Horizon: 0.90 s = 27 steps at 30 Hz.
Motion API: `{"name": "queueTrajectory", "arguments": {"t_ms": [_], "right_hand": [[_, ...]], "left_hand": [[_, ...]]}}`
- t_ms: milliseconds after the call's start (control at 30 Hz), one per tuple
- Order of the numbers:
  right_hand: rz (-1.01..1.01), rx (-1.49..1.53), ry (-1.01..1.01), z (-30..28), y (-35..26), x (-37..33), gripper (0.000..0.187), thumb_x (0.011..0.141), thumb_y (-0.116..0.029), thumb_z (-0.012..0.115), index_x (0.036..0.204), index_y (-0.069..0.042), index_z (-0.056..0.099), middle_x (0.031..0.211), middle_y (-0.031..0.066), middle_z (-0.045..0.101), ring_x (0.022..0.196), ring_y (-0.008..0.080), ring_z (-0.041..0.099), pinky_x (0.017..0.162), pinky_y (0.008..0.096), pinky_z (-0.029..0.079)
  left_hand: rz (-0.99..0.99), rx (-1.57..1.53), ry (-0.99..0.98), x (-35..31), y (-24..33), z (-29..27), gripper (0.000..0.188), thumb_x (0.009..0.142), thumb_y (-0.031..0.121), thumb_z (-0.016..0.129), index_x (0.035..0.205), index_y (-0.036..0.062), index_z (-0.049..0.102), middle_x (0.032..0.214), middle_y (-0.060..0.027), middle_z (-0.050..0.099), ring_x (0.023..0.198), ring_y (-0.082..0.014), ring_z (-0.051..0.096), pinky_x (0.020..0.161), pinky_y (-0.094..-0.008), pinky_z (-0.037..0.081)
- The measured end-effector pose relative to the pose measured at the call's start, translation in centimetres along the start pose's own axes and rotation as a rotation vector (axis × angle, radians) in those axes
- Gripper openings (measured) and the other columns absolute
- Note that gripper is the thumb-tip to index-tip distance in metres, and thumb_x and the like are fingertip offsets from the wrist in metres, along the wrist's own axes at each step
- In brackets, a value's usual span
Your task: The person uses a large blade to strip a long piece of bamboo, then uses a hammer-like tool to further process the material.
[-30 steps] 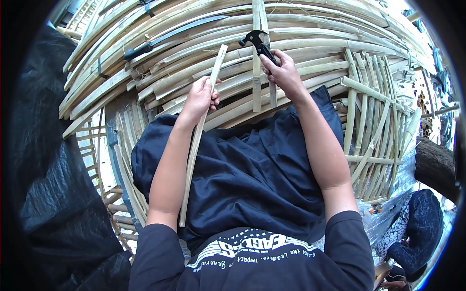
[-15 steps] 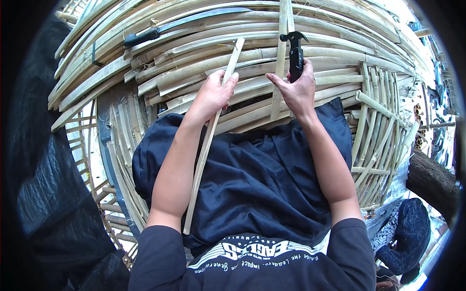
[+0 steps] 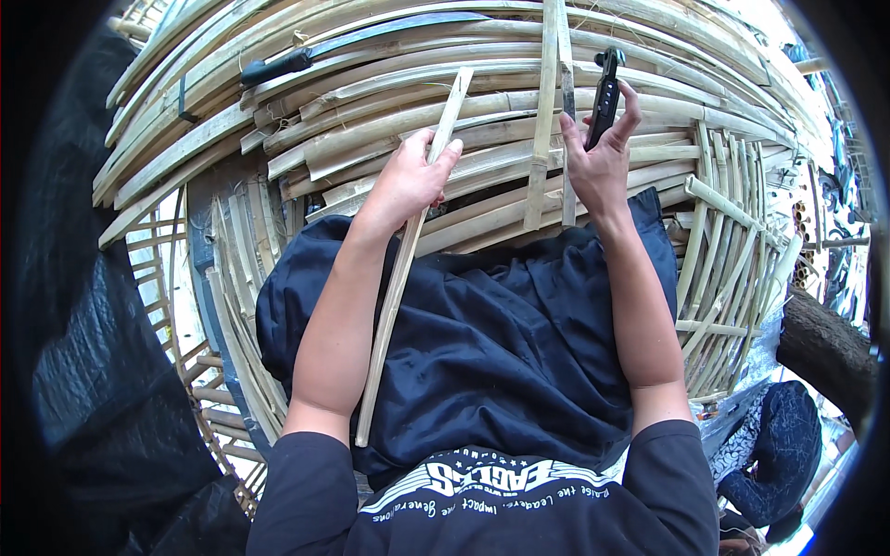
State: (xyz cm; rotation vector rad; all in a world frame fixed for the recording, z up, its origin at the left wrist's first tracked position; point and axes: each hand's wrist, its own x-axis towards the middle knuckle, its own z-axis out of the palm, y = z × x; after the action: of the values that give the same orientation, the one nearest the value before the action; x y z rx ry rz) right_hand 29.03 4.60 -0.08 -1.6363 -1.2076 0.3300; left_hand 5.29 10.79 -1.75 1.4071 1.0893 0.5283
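My left hand (image 3: 405,182) is closed round a long pale bamboo strip (image 3: 396,273). The strip slants from above my fingers down across the dark cloth on my lap (image 3: 491,334). In my right hand (image 3: 601,176) is a black hammer multi-tool (image 3: 604,104), held loosely by its handle between thumb and fingers. Its head points away from me and shows nearly edge-on. Just left of that hand, two upright bamboo strips (image 3: 543,139) lie across the pile of split bamboo (image 3: 371,120). A gap separates the tool from the strip in my left hand.
A long-bladed knife with a black handle (image 3: 278,67) rests on the bamboo at the far left. On the right stands a lattice of thin bamboo strips (image 3: 718,222), near a dark log (image 3: 825,343). Black sheeting (image 3: 102,352) hangs along the left side.
My right hand has shifted right, and the multi-tool has turned so its hammer head no longer shows side-on. My left hand and its bamboo strip have barely moved.
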Motion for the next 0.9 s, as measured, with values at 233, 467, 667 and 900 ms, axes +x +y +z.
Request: {"name": "queueTrajectory", "arguments": {"t_ms": [233,467,667,900], "right_hand": [[0.044,-0.416,-0.091,-0.6,1.3,0.6,0.071,0.079,-0.049,0.082,0.127,-0.005,0.054,0.11,0.0309,0.052,0.11,0.0408,0.048,0.095,0.0463,0.047],[0.129,-0.478,-0.19,0.7,1.2,0.3,0.105,0.059,-0.06,0.091,0.13,0.004,0.047,0.118,0.0308,0.043,0.103,0.0425,0.057,0.092,0.0477,0.053],[0.116,-0.44,-0.202,1.0,1.9,0.0,0.096,0.062,-0.043,0.092,0.134,-0.002,0.043,0.117,0.0315,0.044,0.104,0.0434,0.056,0.094,0.0463,0.051],[0.121,-0.4,-0.119,0.3,2.6,1.1,0.076,0.068,-0.031,0.081,0.13,-0.004,0.047,0.112,0.0277,0.053,0.104,0.0409,0.056,0.096,0.046,0.048]], "left_hand": [[-0.006,0.027,-0.008,0.2,-0.3,0.0,0.041,0.1,0.035,0.059,0.111,-0.0041,0.056,0.071,-0.0031,0.057,0.055,-0.0101,0.055,0.052,-0.0284,0.048],[-0.014,0.038,0.001,0.3,-0.4,0.1,0.041,0.1,0.035,0.06,0.113,-0.0041,0.056,0.071,-0.0034,0.057,0.056,-0.0099,0.055,0.051,-0.0283,0.048],[-0.012,0.039,-0.009,0.1,-0.2,0.2,0.04,0.1,0.034,0.06,0.111,-0.0033,0.057,0.069,-0.0032,0.057,0.055,-0.0098,0.055,0.051,-0.0285,0.048],[0.003,0.035,-0.011,0.2,-0.4,0.3,0.038,0.1,0.034,0.06,0.108,-0.003,0.057,0.07,-0.0025,0.057,0.055,-0.0098,0.056,0.052,-0.0282,0.049]]}}
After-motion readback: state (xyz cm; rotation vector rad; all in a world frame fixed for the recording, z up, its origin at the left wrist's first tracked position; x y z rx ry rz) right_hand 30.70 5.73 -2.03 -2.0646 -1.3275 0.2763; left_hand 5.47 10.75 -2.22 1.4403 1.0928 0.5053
